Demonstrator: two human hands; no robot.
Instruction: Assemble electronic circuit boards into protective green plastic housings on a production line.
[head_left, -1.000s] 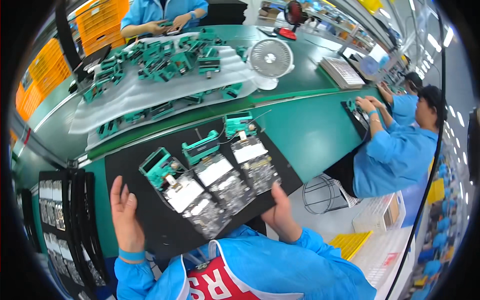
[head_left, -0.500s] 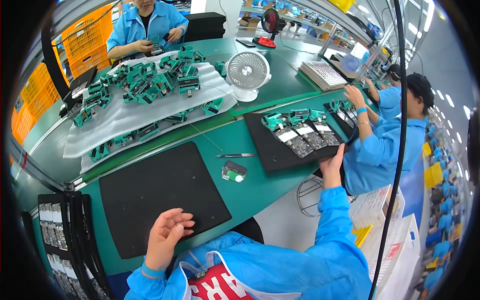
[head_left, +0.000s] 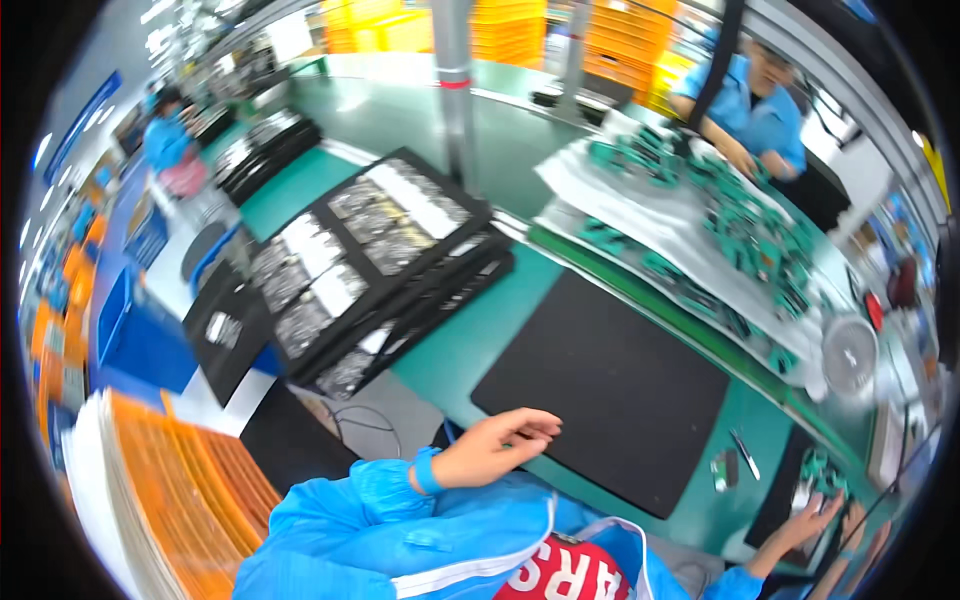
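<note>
My left hand (head_left: 495, 445) hovers over the near edge of a flat black mat (head_left: 610, 390), its fingers loosely bent and holding nothing. Far to the right, my right hand (head_left: 808, 525) is stretched out, fingers apart, beside a black tray (head_left: 768, 515) with green-framed parts (head_left: 820, 470) on it. Whether it touches the tray I cannot tell. Between the mat and that tray lie a small green-and-black circuit board (head_left: 724, 470) and a pair of tweezers (head_left: 745, 454).
Stacked black trays of circuit boards (head_left: 390, 235) stand at the left. White foam sheets (head_left: 590, 185) heaped with green parts fill the far side, with a white fan (head_left: 849, 352) and a co-worker (head_left: 750, 110). Another person's hand (head_left: 853, 524) is near my right hand.
The view has swung to the left, bringing the stacked trays into the middle left. My right hand, earlier at the edge of the tray with green parts, now has its fingers stretched out beside it.
</note>
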